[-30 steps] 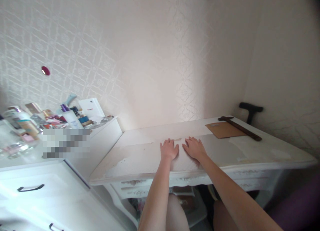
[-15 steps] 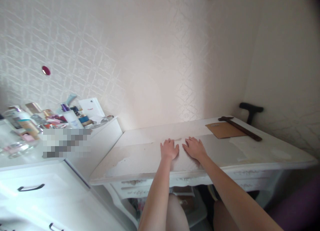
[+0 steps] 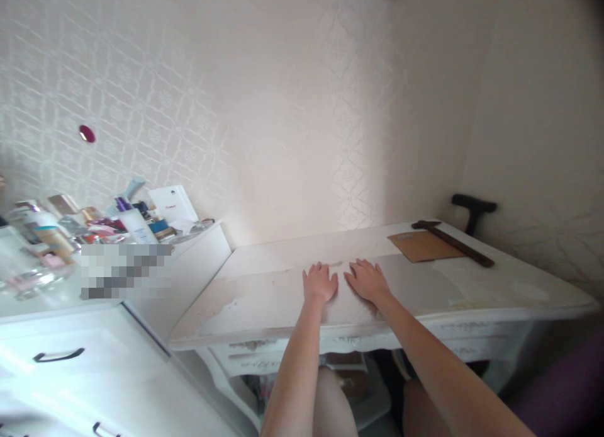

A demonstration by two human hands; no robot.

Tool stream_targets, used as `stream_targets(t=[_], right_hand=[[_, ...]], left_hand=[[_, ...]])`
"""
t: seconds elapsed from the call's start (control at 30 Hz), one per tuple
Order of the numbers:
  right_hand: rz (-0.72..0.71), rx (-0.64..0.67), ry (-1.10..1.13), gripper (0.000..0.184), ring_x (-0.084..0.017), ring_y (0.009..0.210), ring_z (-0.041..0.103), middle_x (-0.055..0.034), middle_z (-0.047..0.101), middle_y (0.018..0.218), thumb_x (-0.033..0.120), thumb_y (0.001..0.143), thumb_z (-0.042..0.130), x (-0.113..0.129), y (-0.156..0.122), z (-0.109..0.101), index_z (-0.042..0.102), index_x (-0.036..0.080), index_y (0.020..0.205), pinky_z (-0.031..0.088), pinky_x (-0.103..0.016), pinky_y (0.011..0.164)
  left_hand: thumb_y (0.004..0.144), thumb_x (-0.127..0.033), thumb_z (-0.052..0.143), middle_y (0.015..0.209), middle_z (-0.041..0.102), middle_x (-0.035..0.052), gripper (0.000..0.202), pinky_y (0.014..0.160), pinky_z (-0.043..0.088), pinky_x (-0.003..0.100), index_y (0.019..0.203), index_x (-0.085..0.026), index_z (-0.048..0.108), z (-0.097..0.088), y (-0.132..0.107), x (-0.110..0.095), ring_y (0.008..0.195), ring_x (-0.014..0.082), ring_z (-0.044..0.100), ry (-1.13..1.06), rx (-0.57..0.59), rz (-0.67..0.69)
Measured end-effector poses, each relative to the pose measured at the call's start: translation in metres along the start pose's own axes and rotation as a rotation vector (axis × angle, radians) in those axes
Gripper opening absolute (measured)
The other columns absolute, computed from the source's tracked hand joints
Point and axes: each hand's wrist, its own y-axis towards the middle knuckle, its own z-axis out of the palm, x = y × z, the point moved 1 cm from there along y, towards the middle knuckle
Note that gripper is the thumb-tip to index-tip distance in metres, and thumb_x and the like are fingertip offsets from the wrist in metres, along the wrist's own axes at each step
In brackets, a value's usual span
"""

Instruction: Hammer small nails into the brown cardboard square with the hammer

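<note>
My left hand (image 3: 321,283) lies palm down on the white table (image 3: 264,298), fingers spread and holding nothing. Just to its right, my right hand (image 3: 369,279) rests the same way, open, with its fingers pointing away from me. A narrow gap separates the two hands. Right of my right hand, a brown kraft-paper notebook or folder (image 3: 418,248) lies flat. A dark brown wooden hammer-shaped tool (image 3: 460,245) lies slantwise across its right edge. Neither hand touches these two things.
On the left, a white drawer cabinet (image 3: 61,330) carries several cosmetic bottles (image 3: 136,226) and a white box (image 3: 173,204). A black T-shaped handle (image 3: 474,204) stands behind the table's right end. Patterned wallpaper (image 3: 283,122) covers the wall behind.
</note>
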Motion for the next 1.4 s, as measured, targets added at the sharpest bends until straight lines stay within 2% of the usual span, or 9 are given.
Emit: stream_targets(t=[1.4], right_hand=[[0.009, 0.013, -0.007, 0.047, -0.026, 0.132, 0.033, -0.0146, 0.043, 0.142, 0.040, 0.093, 0.035, -0.0009, 0.0008, 0.0004, 0.053, 0.014, 0.128, 0.020, -0.047, 0.107]], left_hand=[[0.093, -0.042, 0.035, 0.143, 0.043, 0.0095, 0.045, 0.109, 0.024, 0.049, 0.129, -0.020, 0.050, 0.0003, 0.0007, 0.0002, 0.134, 0.0251, 0.034, 0.006, 0.018, -0.008]])
